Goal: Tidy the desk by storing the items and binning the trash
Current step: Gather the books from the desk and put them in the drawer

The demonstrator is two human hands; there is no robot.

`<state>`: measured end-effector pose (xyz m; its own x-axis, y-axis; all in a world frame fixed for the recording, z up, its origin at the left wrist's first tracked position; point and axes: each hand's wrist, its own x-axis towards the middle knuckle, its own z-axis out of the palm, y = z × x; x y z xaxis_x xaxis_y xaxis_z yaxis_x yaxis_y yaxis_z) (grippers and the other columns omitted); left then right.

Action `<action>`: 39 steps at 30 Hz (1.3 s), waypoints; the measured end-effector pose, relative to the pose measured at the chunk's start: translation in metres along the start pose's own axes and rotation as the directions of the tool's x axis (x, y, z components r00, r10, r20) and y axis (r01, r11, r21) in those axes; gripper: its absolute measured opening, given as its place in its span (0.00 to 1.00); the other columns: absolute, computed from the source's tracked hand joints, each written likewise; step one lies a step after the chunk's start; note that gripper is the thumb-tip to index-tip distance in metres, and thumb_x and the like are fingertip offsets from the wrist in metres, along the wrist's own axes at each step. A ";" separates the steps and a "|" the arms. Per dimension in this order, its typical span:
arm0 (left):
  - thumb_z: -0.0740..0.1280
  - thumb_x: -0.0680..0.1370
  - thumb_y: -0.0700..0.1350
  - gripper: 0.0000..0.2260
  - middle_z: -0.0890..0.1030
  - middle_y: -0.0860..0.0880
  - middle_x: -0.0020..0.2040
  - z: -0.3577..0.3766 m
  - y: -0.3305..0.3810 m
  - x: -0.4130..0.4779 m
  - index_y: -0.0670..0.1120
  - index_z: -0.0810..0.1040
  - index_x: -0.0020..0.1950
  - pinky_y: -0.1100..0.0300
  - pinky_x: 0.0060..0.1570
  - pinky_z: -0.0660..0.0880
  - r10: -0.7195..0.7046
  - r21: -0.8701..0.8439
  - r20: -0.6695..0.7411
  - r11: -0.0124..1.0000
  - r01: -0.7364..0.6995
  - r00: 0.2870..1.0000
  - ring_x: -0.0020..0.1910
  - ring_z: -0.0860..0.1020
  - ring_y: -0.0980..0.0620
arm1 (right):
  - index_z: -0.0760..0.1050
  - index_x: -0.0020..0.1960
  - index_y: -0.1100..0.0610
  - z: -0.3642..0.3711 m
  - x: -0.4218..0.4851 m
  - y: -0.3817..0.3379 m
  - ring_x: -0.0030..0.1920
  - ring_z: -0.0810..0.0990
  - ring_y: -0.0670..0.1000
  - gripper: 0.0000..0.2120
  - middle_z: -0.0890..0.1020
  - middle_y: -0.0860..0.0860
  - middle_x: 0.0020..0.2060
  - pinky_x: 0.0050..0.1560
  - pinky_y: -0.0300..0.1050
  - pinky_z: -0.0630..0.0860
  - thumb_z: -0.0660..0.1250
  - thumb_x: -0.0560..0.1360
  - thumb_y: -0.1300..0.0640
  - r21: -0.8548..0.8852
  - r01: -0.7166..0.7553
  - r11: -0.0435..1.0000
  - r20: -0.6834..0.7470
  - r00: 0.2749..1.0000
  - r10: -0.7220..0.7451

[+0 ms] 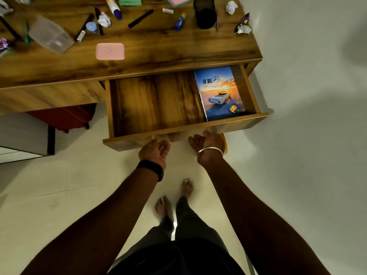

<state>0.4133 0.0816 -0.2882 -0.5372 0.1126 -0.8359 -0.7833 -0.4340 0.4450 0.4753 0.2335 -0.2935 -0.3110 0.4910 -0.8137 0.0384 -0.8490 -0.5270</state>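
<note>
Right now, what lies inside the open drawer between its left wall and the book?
Nothing: the drawer floor is bare left of the book, head view.

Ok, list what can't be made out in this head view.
All in the head view:
- Back of the drawer: hidden under the desk top.
- The orange round thing on the floor: mostly behind the right hand and the drawer front.
- The glue bottle and green pad: cut off by the top edge.
- Label on the pink case: too small to read.
- The red object under the desk: mostly hidden and dark.
</note>
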 end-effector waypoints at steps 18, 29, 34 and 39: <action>0.65 0.82 0.34 0.03 0.84 0.38 0.48 0.066 0.043 0.063 0.37 0.76 0.55 0.51 0.44 0.85 0.123 -0.184 -0.012 0.975 -0.123 0.992 0.44 0.86 0.44 | 0.76 0.64 0.65 0.065 0.075 -0.051 0.58 0.83 0.64 0.16 0.83 0.65 0.56 0.51 0.54 0.84 0.62 0.82 0.56 -0.094 0.042 0.995 0.197 0.980 -0.023; 0.62 0.81 0.35 0.06 0.85 0.41 0.50 0.128 0.100 0.119 0.41 0.78 0.52 0.53 0.48 0.84 0.174 -0.076 0.067 0.983 -0.169 0.982 0.45 0.86 0.47 | 0.72 0.45 0.58 0.146 0.128 -0.098 0.45 0.83 0.58 0.12 0.82 0.59 0.41 0.42 0.54 0.81 0.57 0.84 0.54 -0.138 -0.001 0.990 0.176 0.984 0.025; 0.62 0.81 0.35 0.06 0.85 0.41 0.54 0.143 0.120 0.137 0.42 0.78 0.52 0.53 0.46 0.83 0.200 -0.024 0.101 0.980 -0.199 0.975 0.46 0.86 0.48 | 0.71 0.47 0.59 0.172 0.144 -0.113 0.47 0.82 0.58 0.13 0.82 0.59 0.44 0.45 0.55 0.81 0.55 0.84 0.53 -0.186 0.015 0.982 0.211 0.977 0.025; 0.62 0.82 0.35 0.05 0.84 0.39 0.56 0.147 0.128 0.147 0.41 0.76 0.56 0.52 0.46 0.83 0.208 -0.012 0.091 0.978 -0.208 0.974 0.47 0.86 0.46 | 0.72 0.51 0.59 0.179 0.151 -0.121 0.54 0.82 0.60 0.11 0.82 0.59 0.48 0.45 0.55 0.81 0.55 0.84 0.54 -0.261 0.028 0.965 0.237 0.971 0.036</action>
<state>0.1880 0.1736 -0.3070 -0.7148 0.1010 -0.6920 -0.6506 -0.4591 0.6050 0.2534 0.3756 -0.3092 -0.5260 0.4002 -0.7505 0.2756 -0.7545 -0.5955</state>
